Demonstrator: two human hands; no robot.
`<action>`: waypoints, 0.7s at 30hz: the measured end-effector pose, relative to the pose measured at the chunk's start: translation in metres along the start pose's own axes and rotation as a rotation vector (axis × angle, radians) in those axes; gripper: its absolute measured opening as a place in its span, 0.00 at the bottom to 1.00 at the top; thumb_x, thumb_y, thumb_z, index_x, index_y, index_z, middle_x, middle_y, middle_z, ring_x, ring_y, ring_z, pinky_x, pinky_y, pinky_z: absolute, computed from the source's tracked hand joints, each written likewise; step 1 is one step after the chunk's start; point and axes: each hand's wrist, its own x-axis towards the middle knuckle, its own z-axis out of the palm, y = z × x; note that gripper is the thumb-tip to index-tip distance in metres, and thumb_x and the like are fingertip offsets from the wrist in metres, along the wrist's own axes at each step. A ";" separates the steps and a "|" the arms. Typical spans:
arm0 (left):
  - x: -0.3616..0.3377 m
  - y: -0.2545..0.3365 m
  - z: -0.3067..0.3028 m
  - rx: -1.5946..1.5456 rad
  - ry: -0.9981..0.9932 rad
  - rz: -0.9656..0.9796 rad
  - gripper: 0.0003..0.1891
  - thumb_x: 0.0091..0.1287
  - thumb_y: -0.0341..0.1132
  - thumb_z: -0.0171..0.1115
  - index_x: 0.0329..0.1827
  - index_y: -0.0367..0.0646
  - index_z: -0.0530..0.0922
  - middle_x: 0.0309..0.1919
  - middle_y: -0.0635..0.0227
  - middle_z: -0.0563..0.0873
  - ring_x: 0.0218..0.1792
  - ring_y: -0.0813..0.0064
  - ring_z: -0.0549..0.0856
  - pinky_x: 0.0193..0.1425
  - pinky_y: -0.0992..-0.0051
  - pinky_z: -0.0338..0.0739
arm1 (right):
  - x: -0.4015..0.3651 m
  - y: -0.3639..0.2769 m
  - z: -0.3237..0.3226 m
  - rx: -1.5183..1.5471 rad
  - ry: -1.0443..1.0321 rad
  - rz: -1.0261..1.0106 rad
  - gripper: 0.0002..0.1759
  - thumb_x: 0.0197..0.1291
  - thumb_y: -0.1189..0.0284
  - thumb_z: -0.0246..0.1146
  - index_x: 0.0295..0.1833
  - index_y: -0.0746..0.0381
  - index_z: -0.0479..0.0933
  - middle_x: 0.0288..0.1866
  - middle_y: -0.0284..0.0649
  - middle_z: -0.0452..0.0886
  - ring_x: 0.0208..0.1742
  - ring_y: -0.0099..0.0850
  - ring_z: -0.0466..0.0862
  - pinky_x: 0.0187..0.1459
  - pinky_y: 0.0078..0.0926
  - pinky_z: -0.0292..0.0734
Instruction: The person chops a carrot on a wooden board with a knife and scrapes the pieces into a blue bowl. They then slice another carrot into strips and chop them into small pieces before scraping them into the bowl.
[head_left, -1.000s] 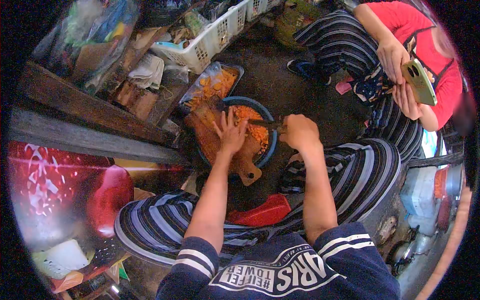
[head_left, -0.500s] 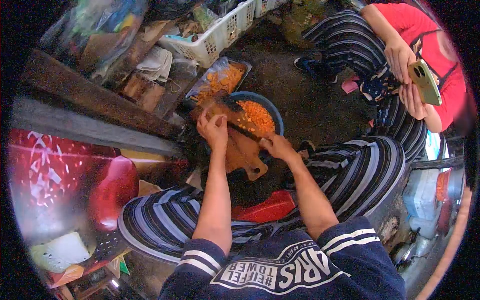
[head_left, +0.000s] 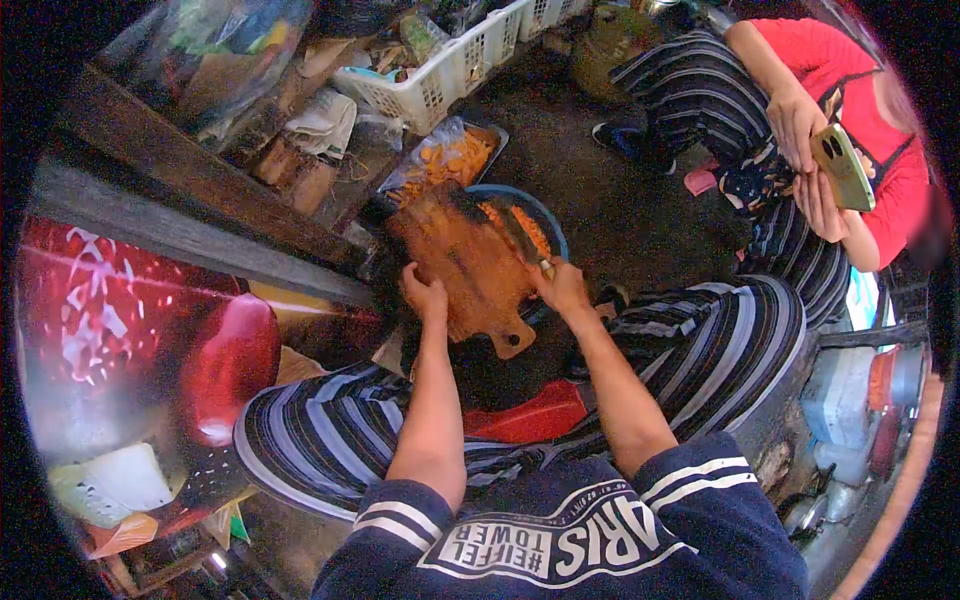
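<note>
A wooden cutting board (head_left: 465,270) with a holed handle lies in front of me, its right edge over a blue basin (head_left: 560,225). Diced orange pieces (head_left: 530,232) show in the basin, partly hidden by the board and the knife. My left hand (head_left: 427,300) is at the board's left edge, fingers curled against it. My right hand (head_left: 566,292) is closed around the handle of a knife (head_left: 518,238), whose blade points away from me along the board's right side. Beyond the board, a tray (head_left: 495,150) holds larger orange pieces (head_left: 445,162).
White plastic crates (head_left: 440,85) stand at the back, near a gas cylinder (head_left: 605,55). A wooden beam (head_left: 200,170) runs along the left. At right, another person in a red top (head_left: 835,60) holds a phone (head_left: 845,168). A red object (head_left: 530,412) lies between my legs.
My left hand has moved from the board's top to its left edge. The board has shifted or tilted towards the basin, covering more of it, and its surface is bare. The knife remains in my right hand.
</note>
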 end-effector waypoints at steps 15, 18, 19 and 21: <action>0.015 -0.001 0.006 -0.226 -0.108 -0.048 0.28 0.63 0.43 0.53 0.63 0.36 0.63 0.64 0.53 0.64 0.65 0.61 0.63 0.70 0.68 0.50 | -0.007 -0.001 -0.010 0.093 -0.682 0.120 0.23 0.41 0.61 0.72 0.42 0.62 0.77 0.28 0.41 0.81 0.29 0.29 0.80 0.31 0.27 0.75; 0.034 0.052 -0.031 -1.046 -0.497 -0.372 0.30 0.66 0.49 0.47 0.65 0.37 0.59 0.66 0.55 0.61 0.67 0.60 0.60 0.69 0.67 0.52 | 0.016 -0.054 -0.060 0.475 -0.656 0.239 0.17 0.43 0.59 0.71 0.32 0.59 0.77 0.23 0.31 0.77 0.23 0.21 0.73 0.25 0.21 0.68; 0.037 0.058 -0.036 -1.062 -0.395 -0.545 0.28 0.68 0.46 0.46 0.67 0.40 0.57 0.66 0.59 0.62 0.66 0.65 0.63 0.67 0.67 0.55 | 0.024 -0.065 -0.069 0.500 -0.574 0.232 0.17 0.43 0.56 0.71 0.25 0.58 0.77 0.21 0.29 0.76 0.21 0.21 0.71 0.23 0.21 0.65; 0.027 0.063 -0.028 -1.120 -0.425 -0.402 0.28 0.67 0.43 0.48 0.68 0.42 0.57 0.65 0.58 0.64 0.64 0.63 0.65 0.67 0.63 0.56 | 0.041 -0.069 -0.078 0.636 -0.425 0.350 0.19 0.43 0.57 0.71 0.32 0.59 0.75 0.24 0.28 0.73 0.20 0.20 0.70 0.25 0.20 0.67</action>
